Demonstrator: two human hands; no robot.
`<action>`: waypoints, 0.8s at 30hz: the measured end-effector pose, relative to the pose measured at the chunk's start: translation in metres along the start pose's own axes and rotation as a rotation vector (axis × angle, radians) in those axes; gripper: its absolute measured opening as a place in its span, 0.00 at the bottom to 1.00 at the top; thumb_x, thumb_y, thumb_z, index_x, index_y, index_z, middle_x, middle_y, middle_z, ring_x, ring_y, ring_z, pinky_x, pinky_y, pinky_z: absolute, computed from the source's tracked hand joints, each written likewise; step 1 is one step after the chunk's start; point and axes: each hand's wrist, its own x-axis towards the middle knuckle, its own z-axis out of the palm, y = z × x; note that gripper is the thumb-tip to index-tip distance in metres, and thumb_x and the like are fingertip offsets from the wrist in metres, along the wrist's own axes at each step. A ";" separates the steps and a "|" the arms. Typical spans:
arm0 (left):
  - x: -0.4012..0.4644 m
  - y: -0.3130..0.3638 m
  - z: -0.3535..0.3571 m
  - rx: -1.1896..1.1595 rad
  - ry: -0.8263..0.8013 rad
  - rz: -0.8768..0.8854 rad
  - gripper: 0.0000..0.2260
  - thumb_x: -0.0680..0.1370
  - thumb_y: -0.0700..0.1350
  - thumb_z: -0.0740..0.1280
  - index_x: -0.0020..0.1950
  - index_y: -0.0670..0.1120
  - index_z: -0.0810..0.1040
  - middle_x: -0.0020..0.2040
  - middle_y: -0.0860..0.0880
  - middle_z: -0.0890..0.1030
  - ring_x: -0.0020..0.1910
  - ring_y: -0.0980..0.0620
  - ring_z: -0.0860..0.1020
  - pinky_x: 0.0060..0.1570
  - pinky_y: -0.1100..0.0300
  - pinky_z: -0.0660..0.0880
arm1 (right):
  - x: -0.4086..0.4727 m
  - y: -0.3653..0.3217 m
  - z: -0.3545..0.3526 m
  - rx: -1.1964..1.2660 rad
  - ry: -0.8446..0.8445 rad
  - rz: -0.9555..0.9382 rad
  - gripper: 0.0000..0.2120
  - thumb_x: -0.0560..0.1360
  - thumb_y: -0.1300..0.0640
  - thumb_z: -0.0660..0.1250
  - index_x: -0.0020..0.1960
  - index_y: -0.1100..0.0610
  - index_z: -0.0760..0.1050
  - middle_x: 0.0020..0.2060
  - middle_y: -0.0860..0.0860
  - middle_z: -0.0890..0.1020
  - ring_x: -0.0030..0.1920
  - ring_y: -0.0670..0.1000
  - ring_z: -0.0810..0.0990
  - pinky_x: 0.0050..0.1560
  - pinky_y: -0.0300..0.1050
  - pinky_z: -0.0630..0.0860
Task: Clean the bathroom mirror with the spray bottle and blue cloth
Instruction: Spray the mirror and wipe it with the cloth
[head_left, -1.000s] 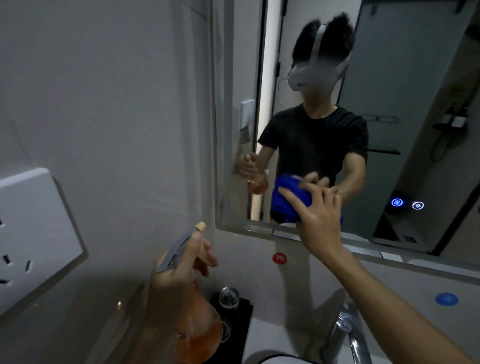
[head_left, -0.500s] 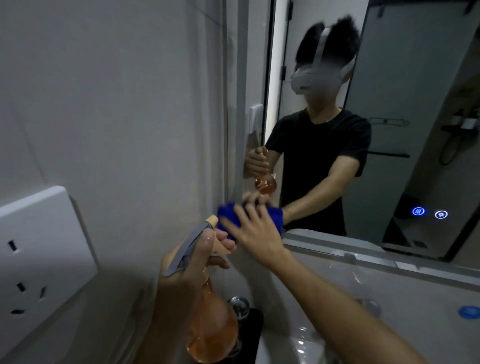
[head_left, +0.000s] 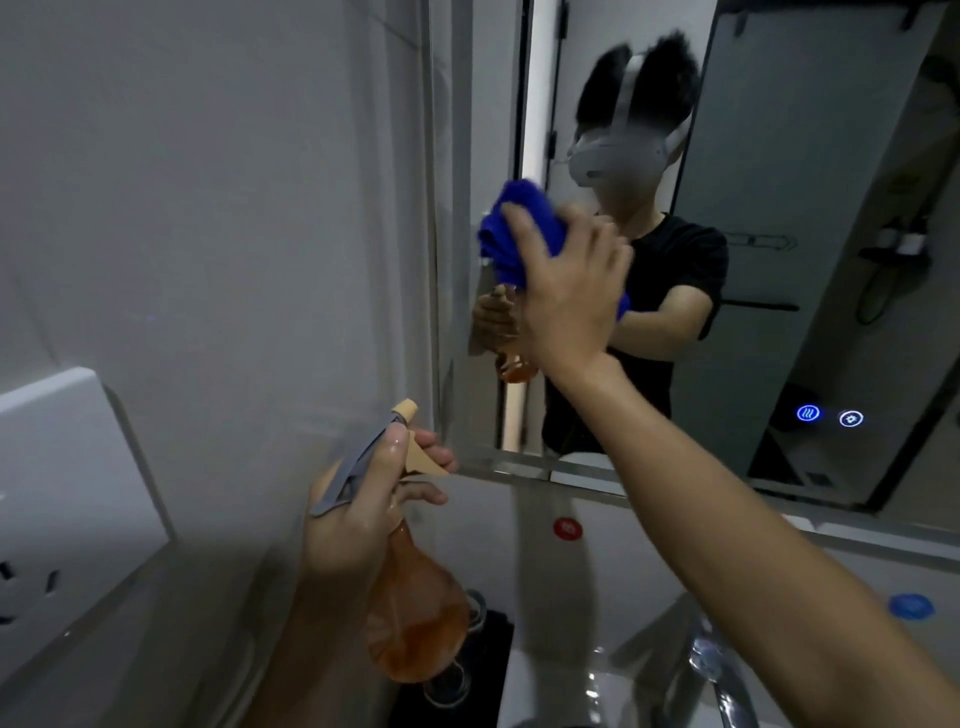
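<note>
Blue cloth pressed to the mirror's left part, spray bottle held low beside the wall

Head view: the right hand (head_left: 563, 291), fingers spread and nearly straight, presses the bunched blue cloth (head_left: 511, 228) against the mirror (head_left: 831, 208) near its left edge, hiding much of the cloth; the left hand (head_left: 358, 514) grips the spray bottle (head_left: 410, 618) by its neck, a finger on the trigger, its long axis tilted, nozzle pointing up-right toward the mirror's lower corner, amber body hanging down; a wall socket (head_left: 67, 483) is cut off at left, a faucet (head_left: 717, 675) blurred below the right forearm, two lit buttons (head_left: 828, 415) on the glass
</note>
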 end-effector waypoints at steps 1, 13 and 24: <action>0.001 0.002 0.000 0.004 0.014 0.000 0.23 0.67 0.66 0.72 0.51 0.49 0.85 0.43 0.44 0.85 0.45 0.40 0.84 0.36 0.53 0.80 | -0.007 -0.012 0.009 -0.012 -0.027 -0.083 0.29 0.73 0.52 0.67 0.73 0.47 0.65 0.65 0.62 0.73 0.61 0.69 0.73 0.60 0.67 0.69; 0.000 0.000 0.002 -0.011 0.004 -0.018 0.30 0.70 0.63 0.71 0.55 0.38 0.81 0.46 0.36 0.83 0.47 0.37 0.84 0.36 0.54 0.81 | -0.160 0.083 0.023 -0.075 -0.326 -0.678 0.31 0.68 0.53 0.74 0.69 0.46 0.71 0.61 0.60 0.75 0.53 0.63 0.75 0.50 0.58 0.70; 0.002 0.000 0.013 -0.033 0.016 -0.025 0.20 0.78 0.50 0.65 0.60 0.35 0.79 0.48 0.36 0.83 0.47 0.37 0.83 0.37 0.53 0.80 | -0.021 0.033 -0.008 0.023 -0.003 -0.002 0.27 0.75 0.52 0.62 0.74 0.47 0.65 0.64 0.62 0.73 0.61 0.66 0.72 0.58 0.61 0.69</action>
